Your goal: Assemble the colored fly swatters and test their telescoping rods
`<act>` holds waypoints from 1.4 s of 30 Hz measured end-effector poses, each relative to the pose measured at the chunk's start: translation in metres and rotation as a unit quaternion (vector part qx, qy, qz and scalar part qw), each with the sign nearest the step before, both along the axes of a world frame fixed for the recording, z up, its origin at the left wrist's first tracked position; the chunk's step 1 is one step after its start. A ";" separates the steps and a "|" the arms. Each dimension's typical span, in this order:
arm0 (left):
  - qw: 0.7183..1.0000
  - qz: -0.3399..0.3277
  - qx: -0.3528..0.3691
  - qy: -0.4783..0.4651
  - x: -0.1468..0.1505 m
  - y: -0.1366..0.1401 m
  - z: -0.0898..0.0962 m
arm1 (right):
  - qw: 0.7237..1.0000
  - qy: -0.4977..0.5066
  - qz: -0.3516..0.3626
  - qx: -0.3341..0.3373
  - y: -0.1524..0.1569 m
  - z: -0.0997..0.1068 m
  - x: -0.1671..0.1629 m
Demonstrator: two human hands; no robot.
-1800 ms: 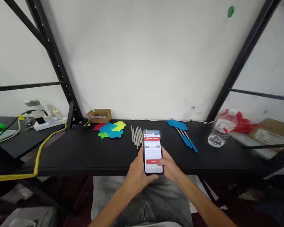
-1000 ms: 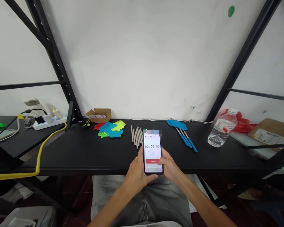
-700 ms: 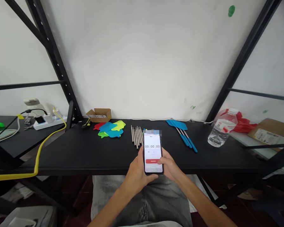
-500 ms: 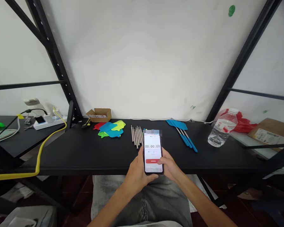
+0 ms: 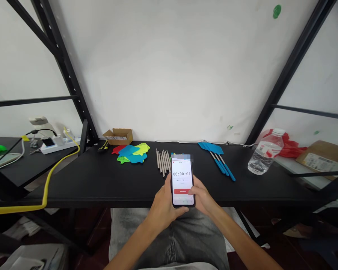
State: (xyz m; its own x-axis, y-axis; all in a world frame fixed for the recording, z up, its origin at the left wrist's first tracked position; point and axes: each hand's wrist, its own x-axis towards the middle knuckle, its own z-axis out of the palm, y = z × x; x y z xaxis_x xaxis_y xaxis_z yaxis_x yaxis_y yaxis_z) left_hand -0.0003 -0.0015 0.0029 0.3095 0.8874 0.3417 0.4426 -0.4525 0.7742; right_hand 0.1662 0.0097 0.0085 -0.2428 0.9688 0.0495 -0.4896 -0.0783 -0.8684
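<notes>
Left hand point(image 5: 162, 205) and right hand point(image 5: 202, 197) are kinda gripping the smartphone point(image 5: 181, 183) between them, long axis pointing forward, right thumb point(image 5: 193, 190) overlapping the red button point(image 5: 181, 191).

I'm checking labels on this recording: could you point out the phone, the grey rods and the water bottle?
Phone point(image 5: 183, 183): head view, middle of the lit screen.
Grey rods point(image 5: 162, 162): head view, shaft of a rod mid-group.
Water bottle point(image 5: 266, 151): head view, the label around its middle.
</notes>
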 end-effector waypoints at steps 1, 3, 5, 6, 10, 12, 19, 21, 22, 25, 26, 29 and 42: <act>1.000 0.001 -0.001 0.000 0.000 0.000 0.000 | 1.000 -0.002 0.000 -0.001 0.000 0.000 0.000; 1.000 0.003 -0.003 0.000 0.000 0.000 0.000 | 1.000 0.000 0.001 -0.004 0.000 0.001 0.000; 1.000 0.005 -0.008 -0.004 0.000 -0.001 0.001 | 1.000 0.006 0.006 -0.006 0.000 0.003 0.001; 1.000 0.005 -0.011 -0.006 0.000 -0.002 0.003 | 1.000 0.010 0.010 -0.007 0.001 0.004 0.000; 1.000 0.017 -0.005 -0.023 0.004 -0.004 0.010 | 0.999 0.037 0.007 -0.003 0.001 0.010 -0.009; 0.998 0.048 0.004 -0.033 0.006 -0.004 0.014 | 0.999 0.051 0.007 0.000 0.002 0.014 -0.019; 0.982 0.186 0.014 0.037 -0.030 0.002 0.024 | 0.996 -0.006 0.085 0.025 0.013 0.019 -0.057; 0.969 0.230 0.030 0.081 -0.055 0.004 0.028 | 0.994 -0.033 0.097 0.039 0.017 0.019 -0.056; 0.962 0.253 0.031 0.101 -0.069 0.005 0.029 | 0.993 -0.046 0.093 0.047 0.019 0.020 -0.053; 0.933 0.323 0.003 0.160 -0.113 0.009 0.032 | 0.990 -0.107 0.046 0.075 0.026 0.021 -0.035; 0.921 0.346 -0.008 0.177 -0.127 0.010 0.032 | 0.988 -0.128 0.024 0.082 0.029 0.022 -0.027; 0.891 0.394 -0.030 0.224 -0.161 0.020 0.031 | 0.981 -0.174 -0.030 0.086 0.036 0.020 -0.008; 0.839 0.387 -0.165 0.345 -0.245 0.086 0.029 | 0.968 -0.201 -0.097 0.116 0.045 0.000 0.004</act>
State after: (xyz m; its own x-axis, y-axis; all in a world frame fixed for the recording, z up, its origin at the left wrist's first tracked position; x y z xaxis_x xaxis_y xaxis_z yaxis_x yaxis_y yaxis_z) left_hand -0.2449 0.0842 0.0318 -0.3800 0.9249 0.0140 0.8992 0.3658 0.2398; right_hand 0.1700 0.0542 0.0087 -0.1026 0.9724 0.2096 -0.0945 0.2002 -0.9752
